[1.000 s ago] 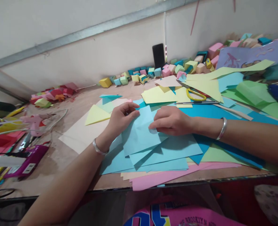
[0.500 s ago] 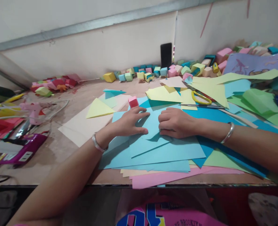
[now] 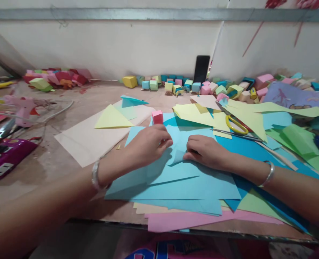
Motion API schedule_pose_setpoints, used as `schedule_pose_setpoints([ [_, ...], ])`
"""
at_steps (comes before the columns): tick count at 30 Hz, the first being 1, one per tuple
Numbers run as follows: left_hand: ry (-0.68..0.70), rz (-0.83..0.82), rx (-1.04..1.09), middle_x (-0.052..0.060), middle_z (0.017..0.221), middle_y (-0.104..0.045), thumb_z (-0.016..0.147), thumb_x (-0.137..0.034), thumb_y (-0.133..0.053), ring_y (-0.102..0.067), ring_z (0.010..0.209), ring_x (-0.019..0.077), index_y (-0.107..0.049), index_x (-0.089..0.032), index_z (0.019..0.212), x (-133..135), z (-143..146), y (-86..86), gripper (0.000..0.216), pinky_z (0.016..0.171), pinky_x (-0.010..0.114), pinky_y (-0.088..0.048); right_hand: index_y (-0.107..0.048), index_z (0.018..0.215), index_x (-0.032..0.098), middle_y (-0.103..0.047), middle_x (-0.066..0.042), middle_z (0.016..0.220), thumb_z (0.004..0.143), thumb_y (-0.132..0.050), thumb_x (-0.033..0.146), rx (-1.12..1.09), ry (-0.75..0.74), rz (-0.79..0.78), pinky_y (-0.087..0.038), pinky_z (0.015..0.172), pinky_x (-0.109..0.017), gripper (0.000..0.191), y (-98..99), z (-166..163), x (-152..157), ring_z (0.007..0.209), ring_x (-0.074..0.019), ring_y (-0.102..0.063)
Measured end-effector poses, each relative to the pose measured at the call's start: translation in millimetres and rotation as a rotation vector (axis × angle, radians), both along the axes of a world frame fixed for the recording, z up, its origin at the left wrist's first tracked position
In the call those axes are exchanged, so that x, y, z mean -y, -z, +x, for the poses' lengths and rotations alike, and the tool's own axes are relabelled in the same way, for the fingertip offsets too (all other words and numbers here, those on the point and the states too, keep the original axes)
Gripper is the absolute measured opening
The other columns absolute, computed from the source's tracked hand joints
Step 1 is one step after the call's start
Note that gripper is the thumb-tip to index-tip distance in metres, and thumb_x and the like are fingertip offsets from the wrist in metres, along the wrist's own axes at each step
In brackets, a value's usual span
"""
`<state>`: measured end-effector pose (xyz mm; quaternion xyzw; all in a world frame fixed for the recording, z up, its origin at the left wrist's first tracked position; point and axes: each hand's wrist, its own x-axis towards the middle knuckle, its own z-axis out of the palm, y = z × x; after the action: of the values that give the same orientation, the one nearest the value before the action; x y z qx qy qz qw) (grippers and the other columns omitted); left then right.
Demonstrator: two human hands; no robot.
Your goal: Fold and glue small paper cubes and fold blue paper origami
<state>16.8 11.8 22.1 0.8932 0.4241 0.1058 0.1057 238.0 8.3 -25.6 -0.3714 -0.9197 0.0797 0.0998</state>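
Note:
My left hand [image 3: 147,145] and my right hand [image 3: 205,151] press on a small light blue paper sheet [image 3: 178,147] that lies on a stack of light blue sheets [image 3: 181,183]. Both hands have curled fingers pinching the paper's folded edge between them. A silver bangle sits on each wrist. A small pink paper cube [image 3: 157,117] stands just beyond my left hand.
Yellow-handled scissors [image 3: 236,126] lie on yellow and blue sheets to the right. A row of coloured paper cubes [image 3: 175,85] and a black phone [image 3: 201,69] line the wall. A yellow paper triangle [image 3: 111,118] rests on a cream sheet. Cables and a purple device [image 3: 7,158] lie at left.
The blue sheet was lifted between my hands a second ago; it now lies folded flat on the stack, with both hands pressing it. The pink cube has come into view.

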Motion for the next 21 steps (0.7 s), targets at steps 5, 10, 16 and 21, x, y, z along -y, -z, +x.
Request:
schedule_pose_setpoints([
  [5,0.117,-0.224,-0.058,0.003,0.079,-0.063,0.091,-0.04,-0.059,-0.057,0.069,0.0158,-0.071,-0.017,0.08,12,-5,1.6,0.028,0.062,0.027,-0.04,-0.06,0.073,0.016,-0.057,-0.005,0.077,0.092,-0.059,0.034,0.05,-0.021,0.006,-0.03,0.063,-0.028,0.027,-6.9,1,3,0.071,-0.0159,-0.047],
  [10,0.155,-0.19,-0.04,0.001,0.075,-0.061,0.085,-0.031,-0.065,-0.054,0.065,0.0156,-0.062,-0.017,0.078,12,-8,19.1,0.015,0.057,0.026,-0.034,-0.059,0.077,0.015,-0.058,-0.007,0.082,0.096,-0.051,0.03,0.003,-0.086,0.01,-0.03,0.064,-0.029,0.025,-10.3,1,6,0.073,-0.0172,-0.045],
  [16,0.11,-0.181,0.048,0.002,0.069,-0.06,0.092,-0.03,-0.052,-0.052,0.06,0.0163,-0.059,-0.019,0.071,23,-11,32.6,0.025,0.057,0.029,-0.035,-0.056,0.073,0.016,-0.053,-0.006,0.077,0.1,-0.04,0.032,-0.053,-0.059,0.03,-0.032,0.066,-0.031,0.035,-4.9,-2,7,0.072,-0.0178,-0.042],
  [21,0.111,-0.127,0.0,0.003,0.062,-0.059,0.095,-0.035,-0.044,-0.05,0.054,0.0176,-0.058,-0.019,0.066,23,-13,36.5,0.036,0.053,0.031,-0.031,-0.055,0.072,0.016,-0.053,-0.007,0.076,0.099,-0.04,0.03,-0.057,-0.005,0.073,-0.032,0.065,-0.032,0.035,-2.5,-5,12,0.072,-0.0184,-0.042],
])
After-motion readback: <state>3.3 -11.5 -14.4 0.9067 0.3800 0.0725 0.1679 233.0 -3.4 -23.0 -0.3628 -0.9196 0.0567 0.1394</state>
